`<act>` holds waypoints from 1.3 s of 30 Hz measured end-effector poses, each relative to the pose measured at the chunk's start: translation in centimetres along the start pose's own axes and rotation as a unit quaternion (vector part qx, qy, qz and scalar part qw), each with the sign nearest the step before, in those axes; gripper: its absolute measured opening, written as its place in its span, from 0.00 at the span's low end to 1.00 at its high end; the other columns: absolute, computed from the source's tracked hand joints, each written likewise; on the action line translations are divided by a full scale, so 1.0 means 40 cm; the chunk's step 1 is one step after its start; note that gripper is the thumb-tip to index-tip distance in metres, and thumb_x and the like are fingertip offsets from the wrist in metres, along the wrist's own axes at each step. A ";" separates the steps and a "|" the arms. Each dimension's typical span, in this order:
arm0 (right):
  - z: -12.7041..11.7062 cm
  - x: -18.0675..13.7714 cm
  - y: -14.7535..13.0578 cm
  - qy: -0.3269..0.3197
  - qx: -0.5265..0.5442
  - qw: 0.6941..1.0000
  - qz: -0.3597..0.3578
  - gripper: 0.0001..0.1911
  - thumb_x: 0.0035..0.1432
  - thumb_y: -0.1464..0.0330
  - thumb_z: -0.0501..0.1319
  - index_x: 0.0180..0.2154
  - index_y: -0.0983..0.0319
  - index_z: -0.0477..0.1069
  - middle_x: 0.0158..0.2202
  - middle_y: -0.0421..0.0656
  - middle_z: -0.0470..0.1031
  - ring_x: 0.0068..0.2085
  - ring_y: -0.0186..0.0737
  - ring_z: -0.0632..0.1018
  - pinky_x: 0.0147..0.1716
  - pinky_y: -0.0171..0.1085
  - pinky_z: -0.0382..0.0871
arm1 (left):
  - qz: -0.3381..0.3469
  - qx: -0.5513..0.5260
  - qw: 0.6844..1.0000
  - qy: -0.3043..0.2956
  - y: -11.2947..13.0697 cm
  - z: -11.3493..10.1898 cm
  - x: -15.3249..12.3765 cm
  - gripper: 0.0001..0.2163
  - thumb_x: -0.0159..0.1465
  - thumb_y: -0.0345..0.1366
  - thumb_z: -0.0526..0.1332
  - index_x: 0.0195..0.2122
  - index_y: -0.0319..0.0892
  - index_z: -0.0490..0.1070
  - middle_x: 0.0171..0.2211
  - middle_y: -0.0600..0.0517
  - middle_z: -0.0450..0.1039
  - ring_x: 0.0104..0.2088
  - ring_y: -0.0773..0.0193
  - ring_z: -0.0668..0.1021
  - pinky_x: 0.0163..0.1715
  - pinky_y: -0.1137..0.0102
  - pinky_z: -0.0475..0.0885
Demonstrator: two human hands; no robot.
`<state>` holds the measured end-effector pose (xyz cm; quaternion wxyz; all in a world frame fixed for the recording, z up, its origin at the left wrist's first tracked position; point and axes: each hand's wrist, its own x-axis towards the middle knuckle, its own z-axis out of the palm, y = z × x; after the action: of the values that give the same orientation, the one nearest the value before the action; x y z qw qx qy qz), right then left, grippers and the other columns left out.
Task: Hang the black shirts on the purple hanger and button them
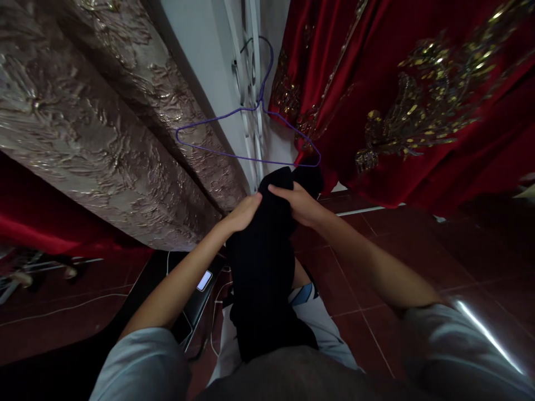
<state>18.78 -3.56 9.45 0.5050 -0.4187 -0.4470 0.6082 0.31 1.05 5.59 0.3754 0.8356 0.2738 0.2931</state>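
Observation:
A black garment (263, 278) hangs down in front of my body, its upper end bunched between my two hands. My left hand (246, 213) grips its left edge, thumb pointing up along the cloth. On the other side my right hand (303, 204) is closed on the upper right part, the thumb pressed on the fabric and the fingers partly hidden behind it. Just above the cloth, an unloaded purple wire hanger (246, 109) hangs by its hook from a white metal frame (252, 83). Neither hand touches the hanger.
Textured beige curtains (104, 128) fall on the left, and red satin curtains (388, 100) with gold sequins on the right. Below left, a lit phone (204, 280) lies on a dark surface with white cables (215, 320) nearby. The floor (355, 278) is red tile.

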 end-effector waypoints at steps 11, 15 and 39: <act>-0.076 0.219 -0.032 0.052 -0.356 0.891 -0.277 0.26 0.48 0.77 0.62 0.51 0.61 0.76 0.44 0.46 0.79 0.48 0.46 0.78 0.54 0.45 0.71 | -0.111 0.416 0.897 -0.097 -0.177 -0.183 -0.128 0.17 0.69 0.44 0.58 0.51 0.39 0.77 0.54 0.37 0.76 0.62 0.42 0.72 0.69 0.41 0.47; -0.108 0.282 0.022 0.018 -0.270 0.935 -0.229 0.15 0.54 0.71 0.64 0.45 0.60 0.78 0.47 0.47 0.80 0.51 0.43 0.79 0.56 0.42 0.70 | -0.185 0.419 0.884 -0.097 -0.196 -0.248 -0.183 0.12 0.68 0.39 0.57 0.46 0.42 0.77 0.45 0.40 0.80 0.54 0.44 0.77 0.67 0.40 0.51; -0.249 0.002 -0.135 0.208 -0.409 0.820 -0.342 0.22 0.63 0.64 0.62 0.59 0.57 0.70 0.60 0.50 0.73 0.63 0.51 0.73 0.59 0.52 0.71 | 0.051 0.176 0.968 0.170 0.081 -0.353 0.125 0.09 0.60 0.29 0.61 0.41 0.44 0.77 0.44 0.46 0.78 0.51 0.49 0.77 0.61 0.53 0.68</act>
<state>29.63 -1.80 12.18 0.5439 -0.5236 -0.6534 0.0555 -5.33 9.20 17.29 0.1556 0.8392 0.3380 0.3965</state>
